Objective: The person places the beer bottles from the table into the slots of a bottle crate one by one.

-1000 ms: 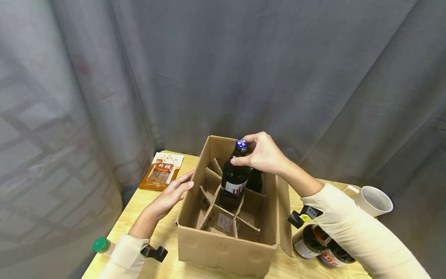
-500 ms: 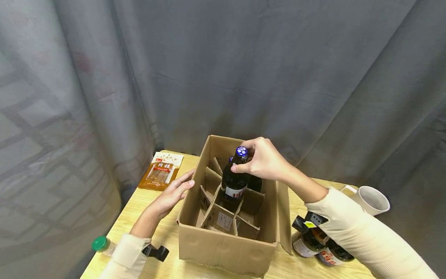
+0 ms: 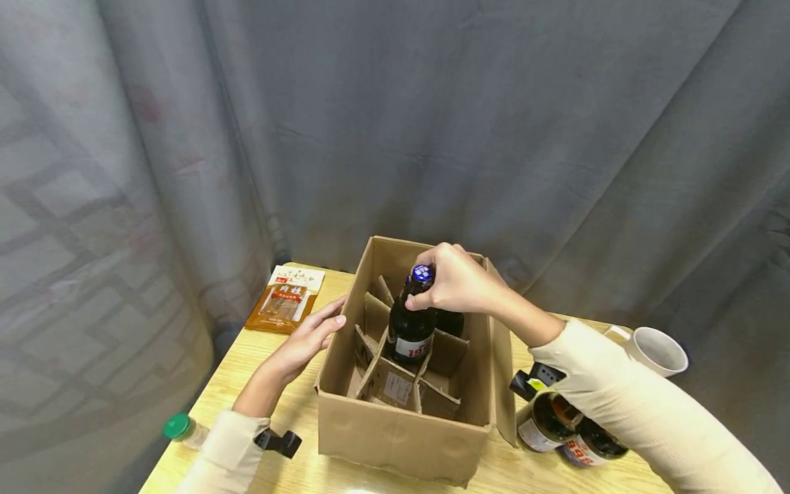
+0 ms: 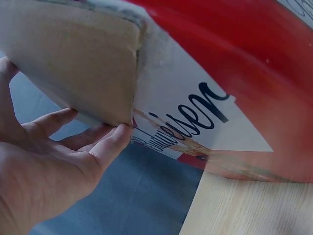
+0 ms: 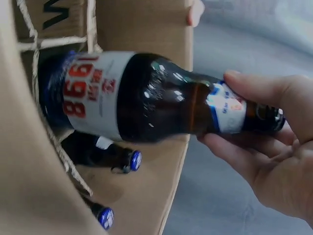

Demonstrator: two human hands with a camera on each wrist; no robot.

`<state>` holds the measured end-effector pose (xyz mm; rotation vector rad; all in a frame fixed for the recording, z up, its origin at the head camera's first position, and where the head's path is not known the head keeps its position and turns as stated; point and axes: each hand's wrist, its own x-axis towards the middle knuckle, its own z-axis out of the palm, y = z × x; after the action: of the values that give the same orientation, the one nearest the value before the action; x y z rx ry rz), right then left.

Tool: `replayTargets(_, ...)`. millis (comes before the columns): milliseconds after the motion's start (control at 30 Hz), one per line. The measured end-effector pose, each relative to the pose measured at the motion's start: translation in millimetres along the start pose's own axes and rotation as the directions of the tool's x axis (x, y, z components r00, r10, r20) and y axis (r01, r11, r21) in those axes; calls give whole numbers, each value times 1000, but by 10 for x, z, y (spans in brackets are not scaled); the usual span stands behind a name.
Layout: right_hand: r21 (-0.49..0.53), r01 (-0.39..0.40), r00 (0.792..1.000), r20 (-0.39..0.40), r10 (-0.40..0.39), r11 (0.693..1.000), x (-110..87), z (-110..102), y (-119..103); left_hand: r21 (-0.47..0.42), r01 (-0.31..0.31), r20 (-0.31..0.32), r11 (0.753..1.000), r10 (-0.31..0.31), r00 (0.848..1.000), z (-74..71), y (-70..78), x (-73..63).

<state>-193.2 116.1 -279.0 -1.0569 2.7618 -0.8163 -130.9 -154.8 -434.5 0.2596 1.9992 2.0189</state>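
Note:
My right hand [image 3: 459, 281] grips a dark beer bottle [image 3: 412, 329] by its neck, just under the blue cap. The bottle's lower part sits within a compartment of the divided cardboard box [image 3: 401, 432]. In the right wrist view the bottle [image 5: 154, 100] shows a white label with red digits, and the hand [image 5: 274, 147] wraps its neck. At the box's left side, my left hand [image 3: 302, 346] rests its fingertips against the wall. From the left wrist, the hand [image 4: 58, 171] touches a brown cardboard flap [image 4: 78, 58], fingers extended, beside the red-and-white printed side.
Other capped bottles [image 5: 122, 159] stand inside the box, partly hidden by the right hand in the head view. To the box's right are two dark bottles [image 3: 586, 442] and a white mug [image 3: 657, 350]. At left lie a brown packet [image 3: 284, 302] and a green-capped jar [image 3: 185, 430].
The right hand has lowered the bottle deeper into the box compartment and shifted slightly left. My left hand has stayed at the box's side.

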Motion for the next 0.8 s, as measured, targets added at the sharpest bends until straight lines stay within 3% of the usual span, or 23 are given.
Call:
replayTargets(267,-73,36,987,160,-24,997,98,156,112,-2,-15,-15,1000,15,1000,20,1,22)
replayTargets(500,-81,48,954,300,-22,996,107,404,190,-13,-2,-7,1000,2,1000,68,-16,18)
replayTargets(800,-93,71,950,309,-40,993,-4,623,290,-12,-7,17,1000,7,1000,99,6,25)
